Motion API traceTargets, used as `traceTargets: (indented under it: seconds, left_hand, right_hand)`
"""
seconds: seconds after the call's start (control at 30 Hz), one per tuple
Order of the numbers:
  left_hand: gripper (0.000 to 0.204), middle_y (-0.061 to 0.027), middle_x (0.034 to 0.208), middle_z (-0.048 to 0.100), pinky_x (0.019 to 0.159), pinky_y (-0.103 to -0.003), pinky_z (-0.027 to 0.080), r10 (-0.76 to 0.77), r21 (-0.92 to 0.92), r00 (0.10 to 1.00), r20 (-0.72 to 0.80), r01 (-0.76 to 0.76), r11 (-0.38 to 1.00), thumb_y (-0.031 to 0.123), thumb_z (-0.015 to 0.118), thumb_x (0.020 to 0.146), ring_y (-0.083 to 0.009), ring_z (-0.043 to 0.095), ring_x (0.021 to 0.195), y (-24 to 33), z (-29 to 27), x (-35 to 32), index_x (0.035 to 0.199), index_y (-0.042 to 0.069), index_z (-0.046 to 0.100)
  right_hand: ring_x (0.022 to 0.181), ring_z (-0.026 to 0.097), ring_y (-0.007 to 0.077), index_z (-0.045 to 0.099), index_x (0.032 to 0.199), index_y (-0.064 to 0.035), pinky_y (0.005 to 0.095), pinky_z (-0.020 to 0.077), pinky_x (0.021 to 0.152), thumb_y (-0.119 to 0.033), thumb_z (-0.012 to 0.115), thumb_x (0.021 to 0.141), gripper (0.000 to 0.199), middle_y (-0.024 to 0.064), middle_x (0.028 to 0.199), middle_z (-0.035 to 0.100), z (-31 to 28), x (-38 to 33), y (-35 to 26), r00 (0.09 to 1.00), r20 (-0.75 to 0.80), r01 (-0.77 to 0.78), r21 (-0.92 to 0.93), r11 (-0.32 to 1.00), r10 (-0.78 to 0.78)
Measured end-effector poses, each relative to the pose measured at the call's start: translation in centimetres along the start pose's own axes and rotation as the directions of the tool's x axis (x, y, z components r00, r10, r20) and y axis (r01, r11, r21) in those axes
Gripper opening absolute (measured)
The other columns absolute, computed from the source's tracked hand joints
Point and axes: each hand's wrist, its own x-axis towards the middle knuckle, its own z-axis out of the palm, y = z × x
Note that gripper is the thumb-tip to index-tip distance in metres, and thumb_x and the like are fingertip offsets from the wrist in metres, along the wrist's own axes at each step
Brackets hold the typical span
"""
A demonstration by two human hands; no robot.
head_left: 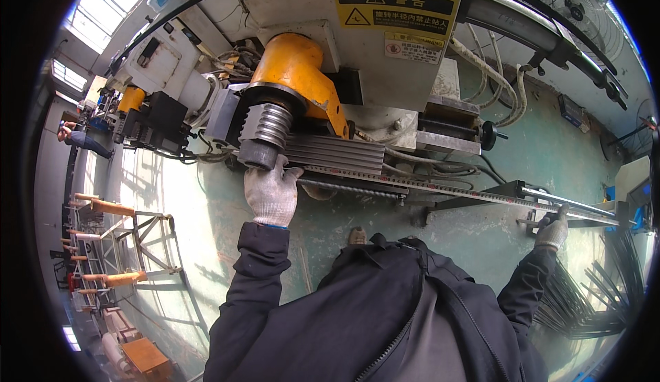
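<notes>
A tape measure's long thin blade (450, 189) is stretched out along the front of a bending machine, between my two hands. My left hand (270, 196), in a pale work glove, is closed at the blade's left end, just below the ribbed steel die (264, 131). Its fingertips are partly hidden against the die. Far out to the right, my right hand (552, 232), also gloved, is closed round the blade's other end beside a steel bar (570, 203). The tape's case cannot be made out there. Behind the blade lies a grooved metal block (335, 154).
Above the die sits the machine's orange head (292, 66), with a white housing (385, 45) behind it. A handwheel (491, 135) and hoses are to its right. Dark rods (584, 299) lie at lower right. A rack (134, 241) with padded arms stands left. Another person (86, 139) is far left.
</notes>
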Motion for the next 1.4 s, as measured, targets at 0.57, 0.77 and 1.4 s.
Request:
traceTargets:
  seconds: [0.57, 0.77, 1.4]
  left_hand:
    - [0.029, -0.0151, 0.100, 0.081, 0.087, -0.055, 0.060, -0.004, -0.097, 0.993, 0.120, 0.016, 0.995, 0.026, 0.100, 0.082, -0.0427, 0.076, 0.097, -1.4, -1.1, 0.4, 0.102, 0.010, 0.085]
    - [0.029, -0.0146, 0.101, 0.079, 0.086, -0.049, 0.061, -0.057, -0.130, 0.987, 0.150, 0.077, 0.989, 0.016, 0.100, 0.083, -0.0360, 0.075, 0.095, -2.2, -0.9, -0.2, 0.103, 0.005, 0.084]
    - [0.028, -0.0096, 0.087, 0.079, 0.077, -0.042, 0.060, -0.137, -0.263, 0.980, 0.142, 0.171, 0.950, 0.015, 0.103, 0.084, -0.0259, 0.074, 0.078, -3.2, -0.3, 0.1, 0.096, 0.004, 0.081]
  right_hand:
    - [0.062, 0.051, 0.0062, 0.070, 0.100, -0.0145, 0.0201, 0.0416, 0.051, -0.048, 0.078, 0.117, 0.039, -0.0047, 0.080, 0.058, 0.6, -0.3, 0.1, 0.999, -0.045, -0.031, -0.016, 0.999, 0.030]
    - [0.061, 0.051, 0.0059, 0.072, 0.102, -0.0136, 0.0203, 0.0415, 0.051, -0.046, 0.079, 0.117, 0.036, -0.0046, 0.080, 0.058, -0.3, 1.5, 0.8, 1.000, -0.024, -0.004, -0.011, 1.000, 0.004]
    - [0.071, 0.058, 0.0078, 0.078, 0.123, -0.0074, 0.0212, 0.0446, 0.056, -0.039, 0.077, 0.118, 0.032, -0.0023, 0.095, 0.068, -2.2, 3.4, 0.8, 0.997, 0.060, 0.043, 0.022, 0.999, -0.044]
